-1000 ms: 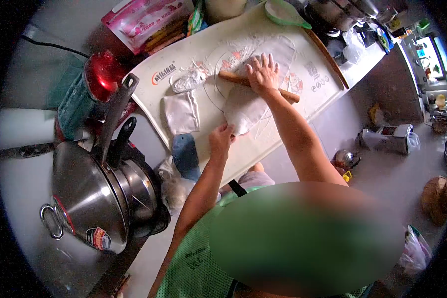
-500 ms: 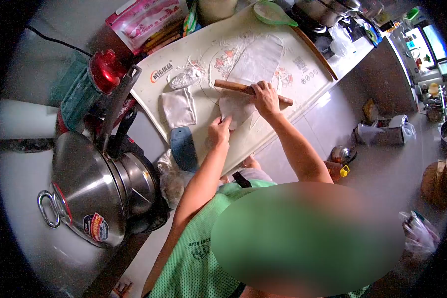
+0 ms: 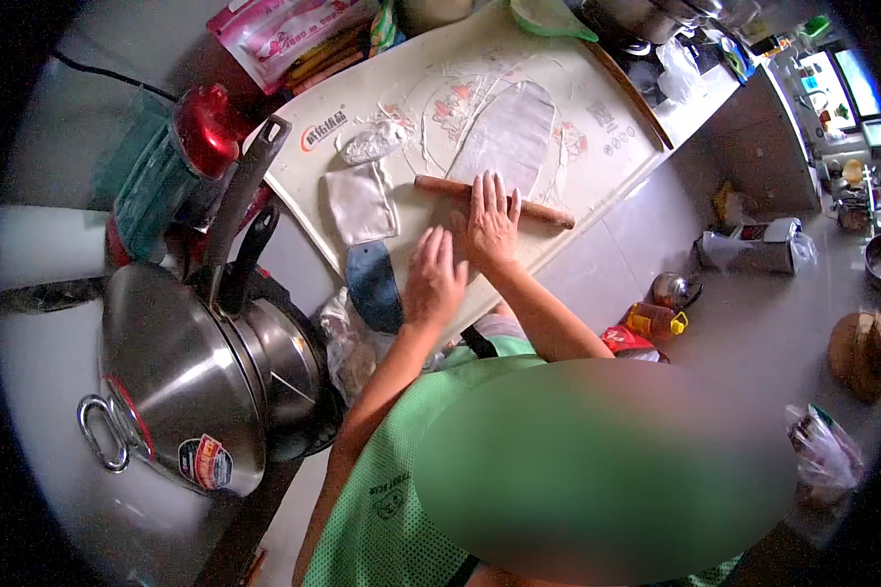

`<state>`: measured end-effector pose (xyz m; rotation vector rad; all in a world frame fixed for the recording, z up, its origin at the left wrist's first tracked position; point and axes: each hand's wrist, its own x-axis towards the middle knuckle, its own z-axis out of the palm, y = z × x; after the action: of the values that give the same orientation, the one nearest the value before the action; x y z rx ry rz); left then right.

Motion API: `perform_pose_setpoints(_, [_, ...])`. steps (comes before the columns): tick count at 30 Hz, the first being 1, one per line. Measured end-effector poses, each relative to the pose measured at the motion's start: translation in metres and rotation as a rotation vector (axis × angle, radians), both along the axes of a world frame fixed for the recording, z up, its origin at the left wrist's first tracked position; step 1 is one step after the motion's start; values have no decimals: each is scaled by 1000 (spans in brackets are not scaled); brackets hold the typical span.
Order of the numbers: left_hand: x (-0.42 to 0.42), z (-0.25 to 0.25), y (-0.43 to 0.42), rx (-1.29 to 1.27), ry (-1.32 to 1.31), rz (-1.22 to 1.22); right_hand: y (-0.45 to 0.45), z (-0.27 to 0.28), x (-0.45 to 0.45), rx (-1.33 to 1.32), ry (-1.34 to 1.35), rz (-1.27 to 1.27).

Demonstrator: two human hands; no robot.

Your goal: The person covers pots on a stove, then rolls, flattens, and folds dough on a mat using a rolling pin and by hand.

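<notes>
A thin pale dough sheet (image 3: 509,137) lies on the floured white mat (image 3: 578,171). Across its near end rests a wooden rolling pin (image 3: 543,212). My right hand (image 3: 492,230) presses flat on the middle of the pin with its fingers stretched out. Beside it, slightly blurred, my left hand (image 3: 436,276) hovers with fingers apart and nothing visible in it. The dough's near edge is hidden around the pin and hands. Left of the pin are a pale rectangular folded piece (image 3: 362,201), a small floury white bundle (image 3: 373,144) and a blue scraper (image 3: 374,286).
A large lidded steel pan (image 3: 181,377) stands at the left. Behind it is a red-and-green appliance (image 3: 181,161). A pink package (image 3: 284,39) and a green bowl (image 3: 548,18) sit at the mat's far side. A wooden stick (image 3: 626,90) lies along the right.
My left hand has let go of the dough's near edge and opened. My right hand has shifted from gripping the pin to lying flat on it, and the pin has moved slightly nearer.
</notes>
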<state>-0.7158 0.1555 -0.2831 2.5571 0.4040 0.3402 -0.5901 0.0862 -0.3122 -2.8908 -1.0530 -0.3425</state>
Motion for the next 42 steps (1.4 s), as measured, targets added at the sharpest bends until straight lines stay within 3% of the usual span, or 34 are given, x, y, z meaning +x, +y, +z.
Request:
perform_pose_setpoints(2, [14,-13,-3,152,62,-54,1,-1,16,184,125,31])
perform_pose_setpoints(8, [19,-9,-4,92,193,-70,42,1,128,119,133,-69])
perform_pose_setpoints(15, [17,-12,-6,189,232,-61,55,2,189,220,9,15])
perform_pose_setpoints(20, [12,-22,-10,138,144,-60,19,-31,140,220,32,236])
perform_pose_setpoints(22, [15,-20,-8,138,75,-51,1,-15,111,166,60,282])
perform_pose_setpoints(26, [18,-18,-7,108,140,-64,-9,11,103,183,144,232])
perform_pose_setpoints(29, [16,-18,-7,102,116,-75,-4,15,114,156,183,4])
perform_pose_setpoints(33, [18,-7,-5,100,166,-85,24,-32,103,-65,-87,-143])
perform_pose_setpoints(36, [19,-4,-5,100,189,-81,38,3,136,147,51,-129])
perform_pose_setpoints(42, [20,-8,-5,97,281,-75,53,4,243,64,-3,-32])
